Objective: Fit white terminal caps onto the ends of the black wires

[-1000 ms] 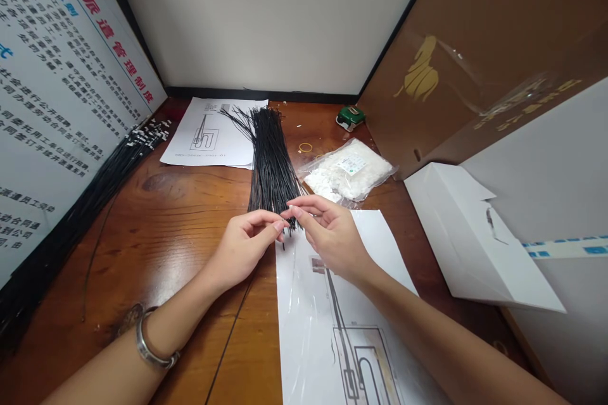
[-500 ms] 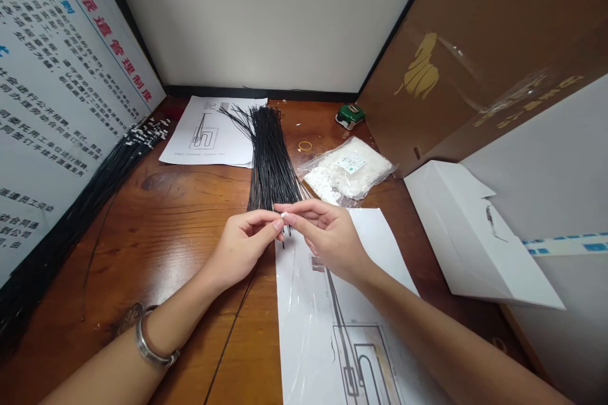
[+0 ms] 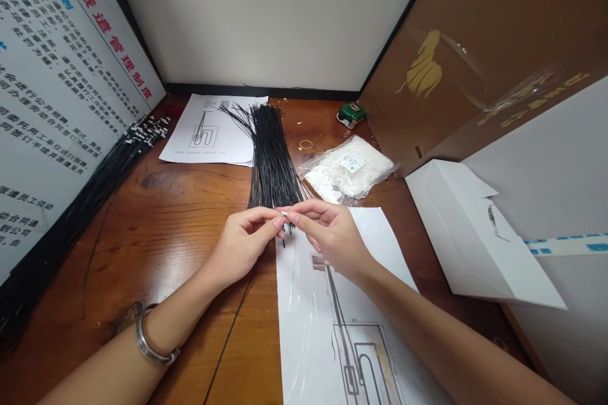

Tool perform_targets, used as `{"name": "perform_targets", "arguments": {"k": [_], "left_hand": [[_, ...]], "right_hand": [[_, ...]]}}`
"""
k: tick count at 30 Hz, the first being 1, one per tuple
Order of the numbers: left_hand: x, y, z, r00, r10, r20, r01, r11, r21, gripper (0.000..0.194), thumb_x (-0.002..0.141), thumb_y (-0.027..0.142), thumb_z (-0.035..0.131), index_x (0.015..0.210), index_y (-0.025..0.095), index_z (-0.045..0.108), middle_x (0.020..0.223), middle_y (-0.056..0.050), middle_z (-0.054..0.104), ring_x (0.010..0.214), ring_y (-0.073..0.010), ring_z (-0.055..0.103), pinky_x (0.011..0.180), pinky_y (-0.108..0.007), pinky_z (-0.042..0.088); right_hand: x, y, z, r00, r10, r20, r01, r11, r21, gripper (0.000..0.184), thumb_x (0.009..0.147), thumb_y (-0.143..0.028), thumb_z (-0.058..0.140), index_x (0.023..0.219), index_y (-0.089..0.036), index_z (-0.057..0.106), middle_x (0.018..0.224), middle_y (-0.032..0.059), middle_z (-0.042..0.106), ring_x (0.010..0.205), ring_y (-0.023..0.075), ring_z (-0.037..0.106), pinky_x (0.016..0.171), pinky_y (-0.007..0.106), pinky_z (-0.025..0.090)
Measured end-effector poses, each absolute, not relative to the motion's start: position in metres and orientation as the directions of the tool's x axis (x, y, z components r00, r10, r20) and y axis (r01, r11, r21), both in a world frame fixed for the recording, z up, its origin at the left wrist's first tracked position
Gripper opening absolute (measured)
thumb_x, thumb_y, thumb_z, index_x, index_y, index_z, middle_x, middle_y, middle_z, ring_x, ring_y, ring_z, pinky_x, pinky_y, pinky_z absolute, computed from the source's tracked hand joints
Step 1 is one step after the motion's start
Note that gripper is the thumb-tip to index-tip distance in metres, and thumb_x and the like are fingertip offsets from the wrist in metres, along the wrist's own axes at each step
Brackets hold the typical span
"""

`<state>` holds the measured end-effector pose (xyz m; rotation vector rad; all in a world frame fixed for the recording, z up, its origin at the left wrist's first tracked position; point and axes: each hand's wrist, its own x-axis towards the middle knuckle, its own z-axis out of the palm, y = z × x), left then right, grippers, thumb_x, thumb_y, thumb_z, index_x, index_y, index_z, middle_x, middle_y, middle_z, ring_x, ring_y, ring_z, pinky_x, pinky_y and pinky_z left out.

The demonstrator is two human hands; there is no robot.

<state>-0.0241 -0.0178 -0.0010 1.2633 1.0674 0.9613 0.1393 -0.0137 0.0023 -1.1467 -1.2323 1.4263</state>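
Observation:
My left hand (image 3: 242,243) and my right hand (image 3: 327,234) meet fingertip to fingertip over the near end of a bundle of thin black wires (image 3: 270,152) lying on the wooden table (image 3: 180,228). A tiny white connector (image 3: 284,213) is pinched between the fingers of both hands. From my left hand one black wire (image 3: 232,329) trails back toward me. A bracelet sits on my left wrist. Both hands are closed in a pinch.
A clear bag of white connectors (image 3: 349,168) lies right of the bundle. Drawing sheets lie under my right hand (image 3: 332,329) and at the back (image 3: 213,130). Finished wires (image 3: 95,183) lean along the left board. White card (image 3: 470,234), cardboard box (image 3: 475,63), green item (image 3: 351,114).
My right fingers closed in on the left fingertips and the small white connector now shows between them. The arms have barely shifted.

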Motion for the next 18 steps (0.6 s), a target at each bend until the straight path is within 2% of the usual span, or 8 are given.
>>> {"name": "perform_targets", "arguments": {"k": [4, 9, 12, 14, 16, 18], "left_hand": [[-0.0247, -0.0183, -0.0005, 0.249, 0.965, -0.082, 0.022, 0.079, 0.997, 0.022, 0.081, 0.036, 0.064, 0.083, 0.015, 0.071, 0.065, -0.002, 0.062, 0.047, -0.0056, 0.039, 0.040, -0.019, 0.028], [-0.0229, -0.0173, 0.0005, 0.180, 0.976, -0.120, -0.051, 0.131, 0.990, 0.023, 0.079, 0.037, 0.066, 0.081, 0.015, 0.069, 0.063, 0.000, 0.060, 0.043, -0.0046, 0.037, 0.039, -0.019, 0.027], [-0.0208, -0.0173, 0.0024, 0.108, 0.984, -0.141, -0.102, 0.152, 0.983, 0.023, 0.077, 0.036, 0.067, 0.082, 0.014, 0.069, 0.064, 0.001, 0.060, 0.042, -0.0043, 0.036, 0.038, -0.020, 0.027], [-0.0195, -0.0178, 0.0038, 0.088, 0.985, -0.149, -0.097, 0.157, 0.983, 0.022, 0.076, 0.035, 0.067, 0.081, 0.013, 0.070, 0.065, 0.000, 0.060, 0.042, -0.0043, 0.036, 0.038, -0.020, 0.027], [-0.0189, -0.0184, 0.0043, 0.089, 0.984, -0.154, -0.086, 0.162, 0.983, 0.022, 0.075, 0.034, 0.067, 0.080, 0.013, 0.071, 0.065, 0.000, 0.060, 0.043, -0.0044, 0.035, 0.039, -0.021, 0.026], [-0.0189, -0.0187, 0.0036, 0.093, 0.983, -0.157, -0.079, 0.165, 0.983, 0.022, 0.076, 0.035, 0.067, 0.078, 0.013, 0.071, 0.064, 0.000, 0.060, 0.043, -0.0047, 0.035, 0.039, -0.021, 0.025]], "right_hand": [[0.1402, -0.0126, 0.0025, -0.169, 0.981, -0.095, -0.044, -0.104, -0.994, 0.013, 0.072, -0.031, 0.072, 0.078, -0.021, 0.072, 0.060, 0.0006, 0.065, 0.051, 0.0099, 0.055, 0.039, 0.022, 0.036], [0.1425, -0.0102, 0.0040, -0.138, 0.988, -0.069, -0.024, -0.073, -0.997, 0.016, 0.072, -0.034, 0.071, 0.077, -0.020, 0.071, 0.071, 0.0032, 0.070, 0.047, 0.0073, 0.049, 0.037, 0.022, 0.031], [0.1426, -0.0120, 0.0020, -0.089, 0.996, -0.007, 0.059, -0.002, -0.998, 0.016, 0.074, -0.034, 0.069, 0.080, -0.019, 0.072, 0.073, 0.0038, 0.070, 0.043, 0.0061, 0.041, 0.037, 0.024, 0.028], [0.1421, -0.0146, -0.0002, -0.046, 0.997, 0.060, 0.167, 0.067, -0.984, 0.016, 0.077, -0.033, 0.067, 0.083, -0.019, 0.073, 0.061, 0.0005, 0.064, 0.040, 0.0060, 0.035, 0.038, 0.025, 0.027], [0.1415, -0.0173, -0.0019, -0.019, 0.990, 0.137, 0.280, 0.136, -0.950, 0.016, 0.080, -0.031, 0.065, 0.086, -0.020, 0.073, 0.046, -0.0052, 0.049, 0.038, 0.0065, 0.029, 0.040, 0.026, 0.027], [0.1409, -0.0192, -0.0028, -0.015, 0.976, 0.219, 0.352, 0.210, -0.912, 0.015, 0.081, -0.030, 0.063, 0.087, -0.021, 0.074, 0.040, -0.0081, 0.039, 0.037, 0.0075, 0.028, 0.042, 0.027, 0.030]]}}
